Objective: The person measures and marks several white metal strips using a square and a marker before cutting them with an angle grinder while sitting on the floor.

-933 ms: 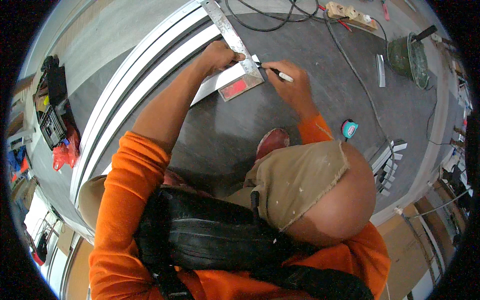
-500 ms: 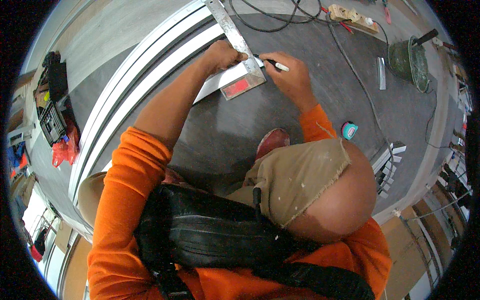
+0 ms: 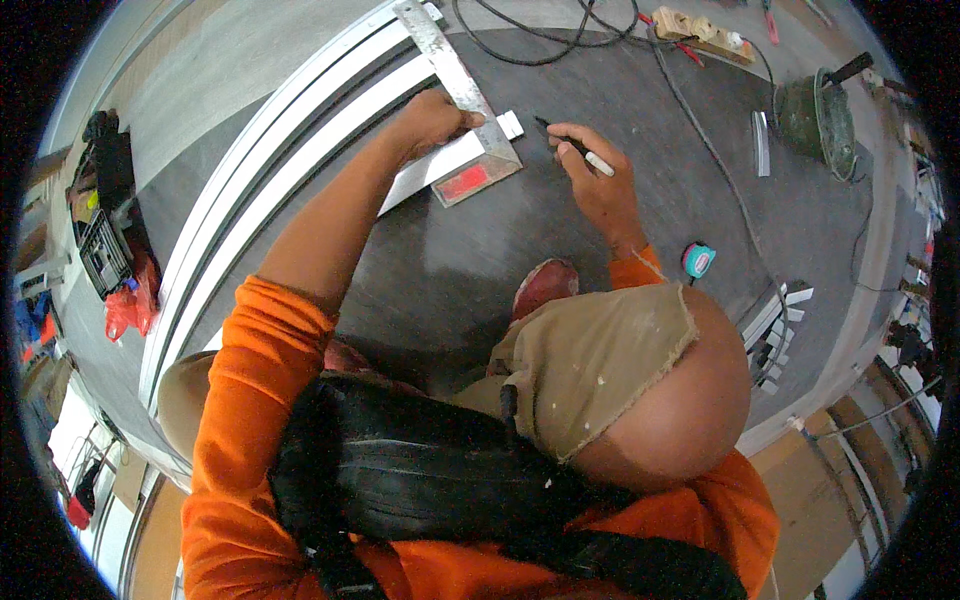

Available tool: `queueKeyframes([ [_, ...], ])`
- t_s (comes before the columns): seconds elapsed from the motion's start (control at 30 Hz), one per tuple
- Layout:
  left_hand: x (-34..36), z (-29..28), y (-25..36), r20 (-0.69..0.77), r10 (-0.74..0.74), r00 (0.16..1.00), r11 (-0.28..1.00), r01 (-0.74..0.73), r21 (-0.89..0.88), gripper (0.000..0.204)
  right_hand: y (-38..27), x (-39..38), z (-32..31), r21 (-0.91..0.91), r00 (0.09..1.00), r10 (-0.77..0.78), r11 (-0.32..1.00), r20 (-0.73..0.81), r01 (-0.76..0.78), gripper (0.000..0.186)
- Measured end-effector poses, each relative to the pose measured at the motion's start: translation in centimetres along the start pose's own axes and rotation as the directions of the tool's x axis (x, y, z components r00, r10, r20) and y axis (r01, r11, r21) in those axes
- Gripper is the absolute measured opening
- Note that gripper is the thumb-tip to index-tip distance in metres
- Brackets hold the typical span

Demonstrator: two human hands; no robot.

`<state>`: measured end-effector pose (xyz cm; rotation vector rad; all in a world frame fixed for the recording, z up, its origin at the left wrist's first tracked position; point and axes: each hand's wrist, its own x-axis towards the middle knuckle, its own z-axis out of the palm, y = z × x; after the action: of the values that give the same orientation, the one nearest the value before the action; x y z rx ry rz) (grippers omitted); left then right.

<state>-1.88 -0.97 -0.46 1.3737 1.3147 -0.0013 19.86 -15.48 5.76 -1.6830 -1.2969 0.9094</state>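
Observation:
My left hand (image 3: 432,118) presses down on a metal try square (image 3: 452,72) whose red-inset base (image 3: 476,180) lies across a white metal strip (image 3: 442,162) on the dark floor. My right hand (image 3: 592,180) holds a pen (image 3: 580,152) just right of the square, its tip lifted slightly away from the strip's end. My orange sleeves, a black harness and my bent knee in tan shorts fill the lower part of the view.
Long white aluminium profiles (image 3: 250,190) run along the left. A teal tape measure (image 3: 698,260) lies by my right wrist. Short cut profile pieces (image 3: 775,320) sit at right, a green bucket (image 3: 815,120) and cables (image 3: 560,30) farther back, tools (image 3: 100,240) at far left.
My right hand has drawn the pen away to the right, off the strip's end. My left hand stays on the square.

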Motion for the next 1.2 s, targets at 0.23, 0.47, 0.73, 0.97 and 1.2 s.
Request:
queueKeyframes([
  [0.23, -1.9, 0.1, 1.4, 0.083, -0.018, 0.996, 0.986, 0.031, -0.167, 0.035, 2.0, 0.2, -0.4, -0.12, 0.987, -0.135, 0.985, -0.086, 0.124, 0.02],
  [0.47, -2.5, -0.3, 1.0, 0.052, 0.028, 0.998, 0.98, -0.017, -0.196, 0.04, 3.3, -3.9, 3.6, -0.228, 0.886, 0.427, 0.894, 0.178, -0.385, 0.038],
  [0.73, -4.1, -0.6, -1.7, 0.19, 0.406, 0.894, 0.715, -0.44, 0.543, 0.054, 3.2, -4.5, 8.5, 0.463, 0.779, 0.564, 0.632, 0.275, -0.621, 0.032],
  [0.97, -6.2, -0.7, -1.5, 0.231, 0.464, 0.855, 0.596, -0.494, 0.634, 0.055, 4.0, -6.3, 8.1, 0.511, 0.846, 0.492, 0.684, 0.204, -0.521, 0.024],
  [1.2, -5.3, 0.2, -1.4, 0.002, 0.382, 0.924, 0.834, -0.345, 0.431, 0.066, 2.2, -5.7, 7.1, 0.526, 0.869, 0.394, 0.692, 0.298, -0.494, 0.023],
])
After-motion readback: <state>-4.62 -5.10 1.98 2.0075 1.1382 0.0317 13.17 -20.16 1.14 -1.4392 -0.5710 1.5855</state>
